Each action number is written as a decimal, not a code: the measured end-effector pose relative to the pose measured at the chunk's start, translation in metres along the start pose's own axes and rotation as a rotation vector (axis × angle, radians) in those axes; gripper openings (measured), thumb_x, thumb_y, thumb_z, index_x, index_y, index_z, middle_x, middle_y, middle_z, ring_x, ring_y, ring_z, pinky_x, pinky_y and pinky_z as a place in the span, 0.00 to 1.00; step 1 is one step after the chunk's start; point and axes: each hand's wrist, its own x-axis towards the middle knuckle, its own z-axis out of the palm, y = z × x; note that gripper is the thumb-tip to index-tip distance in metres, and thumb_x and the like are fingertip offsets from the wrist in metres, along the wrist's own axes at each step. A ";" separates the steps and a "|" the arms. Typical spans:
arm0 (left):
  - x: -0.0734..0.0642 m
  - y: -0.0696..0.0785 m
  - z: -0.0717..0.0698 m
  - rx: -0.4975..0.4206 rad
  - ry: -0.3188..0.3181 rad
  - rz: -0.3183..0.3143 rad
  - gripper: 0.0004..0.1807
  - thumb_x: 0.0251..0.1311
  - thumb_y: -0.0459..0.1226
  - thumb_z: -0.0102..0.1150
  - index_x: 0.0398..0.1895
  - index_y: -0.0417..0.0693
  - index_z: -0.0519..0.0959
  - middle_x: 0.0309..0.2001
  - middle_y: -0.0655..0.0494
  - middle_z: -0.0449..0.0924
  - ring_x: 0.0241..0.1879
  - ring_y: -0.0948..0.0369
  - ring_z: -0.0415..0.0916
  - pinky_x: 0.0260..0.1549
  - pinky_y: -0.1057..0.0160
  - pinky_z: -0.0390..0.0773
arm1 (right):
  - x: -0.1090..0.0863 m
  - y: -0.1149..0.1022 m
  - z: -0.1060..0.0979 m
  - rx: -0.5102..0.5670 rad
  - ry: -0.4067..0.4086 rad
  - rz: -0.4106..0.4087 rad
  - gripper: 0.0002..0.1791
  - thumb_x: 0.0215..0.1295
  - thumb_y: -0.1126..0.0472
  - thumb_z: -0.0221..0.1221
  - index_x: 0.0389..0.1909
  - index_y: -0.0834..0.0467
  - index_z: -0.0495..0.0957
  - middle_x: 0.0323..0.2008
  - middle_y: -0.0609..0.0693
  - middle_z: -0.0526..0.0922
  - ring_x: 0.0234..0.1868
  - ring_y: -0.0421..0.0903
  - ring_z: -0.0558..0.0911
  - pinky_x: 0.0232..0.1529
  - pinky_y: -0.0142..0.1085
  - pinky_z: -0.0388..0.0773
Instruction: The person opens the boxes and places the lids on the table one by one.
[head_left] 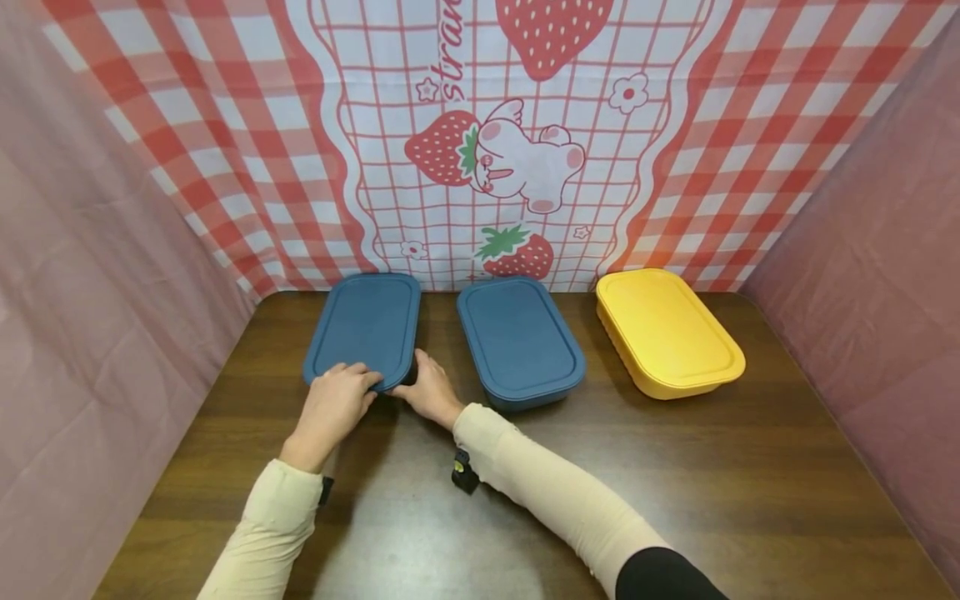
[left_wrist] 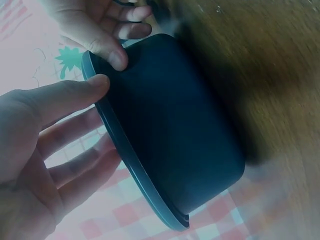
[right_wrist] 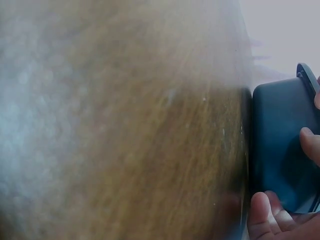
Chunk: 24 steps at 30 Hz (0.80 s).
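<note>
A blue rectangular food container with a blue lid point(head_left: 367, 321) sits at the left on the table. My left hand point(head_left: 337, 404) pinches the lid's near rim, the thumb under the edge and the fingers over the top. At the near right corner, my right hand point(head_left: 431, 392) grips the container body point(left_wrist: 170, 115), with its thumb on the front wall and the other fingers round the side. Seen from the left wrist, both thumbs are close together at the rim. Only part of the right hand shows at the edge of the right wrist view.
To the right stand a second blue lidded container point(head_left: 521, 337) and, further over, a yellow lidded one point(head_left: 667, 325). A checked strawberry-print cloth point(head_left: 517, 158) hangs behind the wooden table point(head_left: 420, 533). Pink curtains point(head_left: 97, 275) close off both sides.
</note>
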 end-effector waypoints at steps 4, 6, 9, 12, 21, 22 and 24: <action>0.000 -0.001 -0.001 0.038 0.016 0.018 0.13 0.47 0.36 0.74 0.38 0.48 0.86 0.36 0.52 0.84 0.33 0.49 0.79 0.27 0.50 0.81 | 0.000 0.000 0.001 0.010 0.001 -0.003 0.45 0.58 0.52 0.69 0.71 0.65 0.58 0.67 0.62 0.69 0.67 0.57 0.71 0.66 0.46 0.70; 0.001 0.000 -0.001 0.045 0.019 0.019 0.12 0.47 0.36 0.74 0.38 0.48 0.86 0.35 0.52 0.84 0.33 0.50 0.80 0.26 0.50 0.81 | 0.000 0.001 0.000 0.018 0.005 -0.003 0.46 0.57 0.52 0.69 0.71 0.65 0.59 0.67 0.62 0.70 0.67 0.57 0.71 0.65 0.46 0.71; 0.003 0.001 -0.001 0.050 0.024 0.018 0.12 0.48 0.36 0.74 0.38 0.46 0.86 0.35 0.51 0.83 0.34 0.50 0.80 0.24 0.51 0.81 | 0.000 0.002 0.000 0.039 0.008 0.003 0.47 0.57 0.51 0.69 0.71 0.66 0.58 0.66 0.62 0.71 0.66 0.58 0.72 0.64 0.47 0.71; 0.005 0.002 -0.001 0.050 0.039 0.013 0.13 0.49 0.36 0.73 0.40 0.45 0.86 0.36 0.51 0.84 0.35 0.50 0.80 0.24 0.51 0.81 | 0.000 0.002 -0.001 0.053 0.003 0.012 0.48 0.57 0.49 0.69 0.71 0.66 0.58 0.61 0.62 0.76 0.61 0.56 0.76 0.61 0.46 0.74; 0.005 0.000 0.001 0.022 0.185 0.018 0.14 0.51 0.32 0.70 0.43 0.40 0.85 0.38 0.47 0.83 0.37 0.49 0.80 0.22 0.51 0.81 | 0.001 0.003 -0.004 0.050 -0.028 0.023 0.49 0.58 0.47 0.68 0.72 0.67 0.56 0.38 0.55 0.81 0.38 0.47 0.80 0.43 0.38 0.78; 0.005 0.000 0.001 0.020 0.196 0.018 0.14 0.52 0.32 0.70 0.43 0.40 0.85 0.38 0.47 0.83 0.37 0.49 0.80 0.22 0.51 0.81 | 0.001 0.003 -0.004 0.050 -0.026 0.023 0.49 0.58 0.47 0.68 0.72 0.67 0.56 0.38 0.55 0.82 0.37 0.46 0.80 0.42 0.37 0.78; 0.005 0.001 0.000 0.013 0.213 0.013 0.14 0.53 0.32 0.69 0.44 0.40 0.84 0.38 0.47 0.83 0.37 0.49 0.79 0.21 0.50 0.80 | 0.002 0.004 -0.003 0.050 -0.019 0.019 0.49 0.57 0.47 0.68 0.71 0.67 0.57 0.37 0.54 0.82 0.35 0.45 0.79 0.40 0.35 0.77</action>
